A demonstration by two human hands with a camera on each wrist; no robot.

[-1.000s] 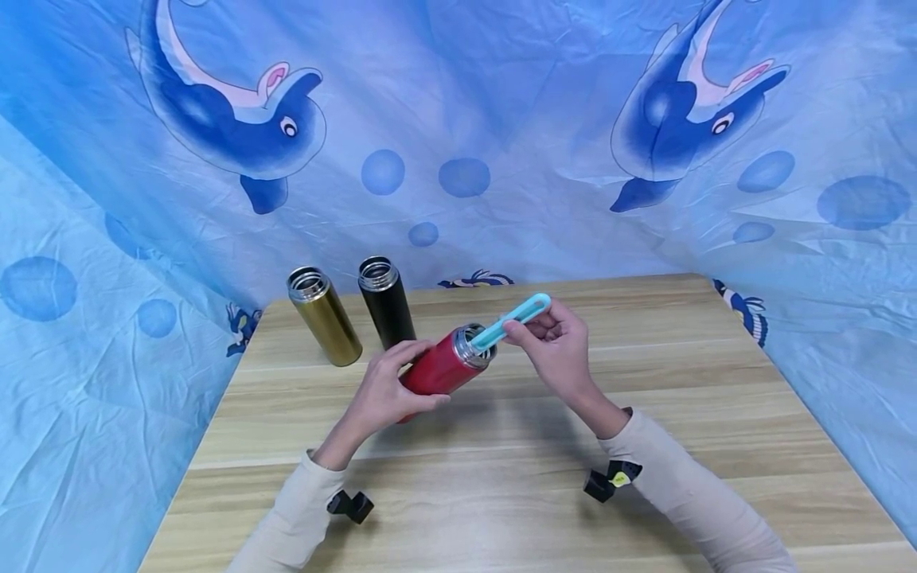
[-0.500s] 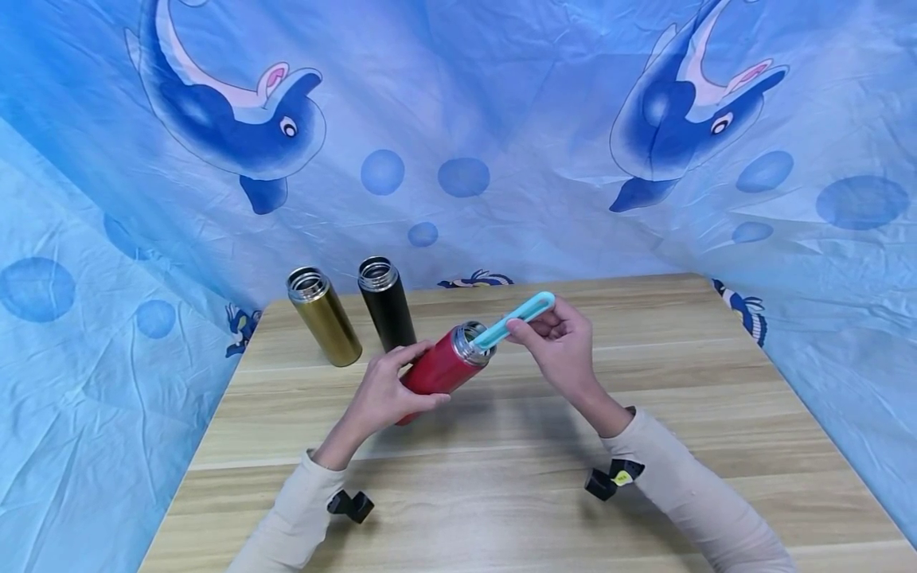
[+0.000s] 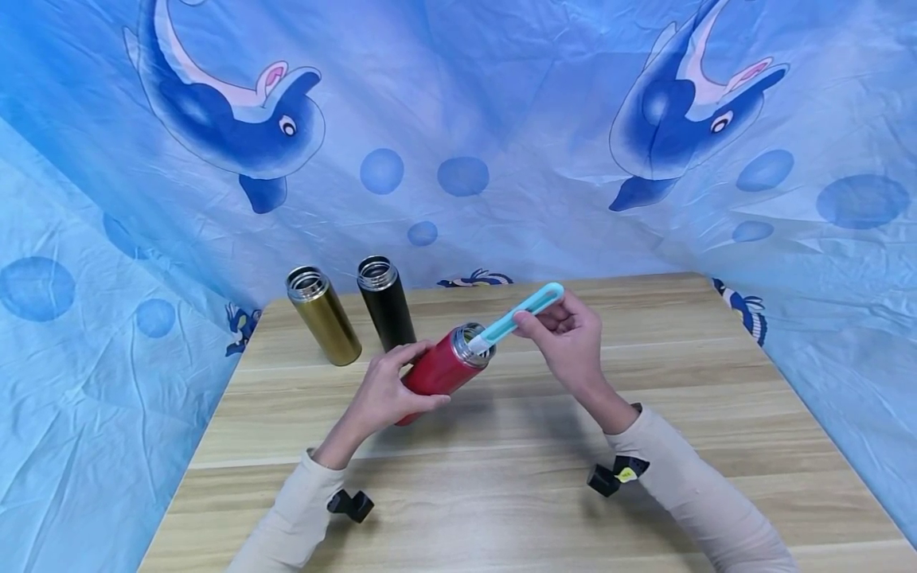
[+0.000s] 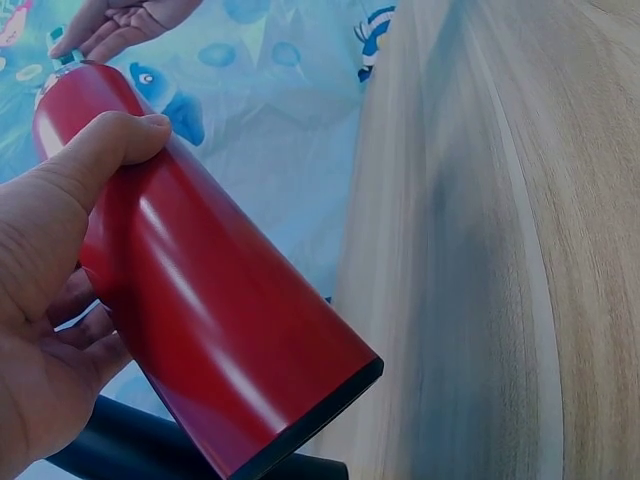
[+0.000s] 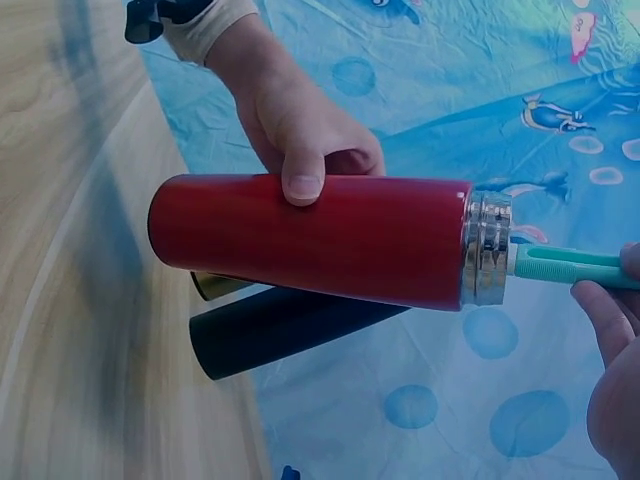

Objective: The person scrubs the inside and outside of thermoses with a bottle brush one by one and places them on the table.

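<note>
My left hand (image 3: 390, 386) grips a red thermos flask (image 3: 440, 366) around its body, tilted with its steel mouth up and to the right. The lid is off and the threaded neck shows. My right hand (image 3: 566, 338) pinches the slotted teal handle of a bottle brush (image 3: 526, 312) between thumb and fingers. The brush's white neck enters the flask's mouth; its head is hidden inside. In the right wrist view the red flask (image 5: 320, 240) lies across the picture, with the teal handle (image 5: 570, 266) coming straight out of its mouth.
Behind the left hand a black flask (image 3: 387, 310) and a gold flask (image 3: 325, 318) stand lidless on the wooden table (image 3: 487, 493). A blue dolphin-print cloth (image 3: 537, 159) hangs behind and at both sides. Each sleeve carries a black wrist camera (image 3: 351, 505).
My right hand has moved slightly up and right, drawing the brush a little out of the flask; more white neck shows. The left hand and red flask stay nearly still.
</note>
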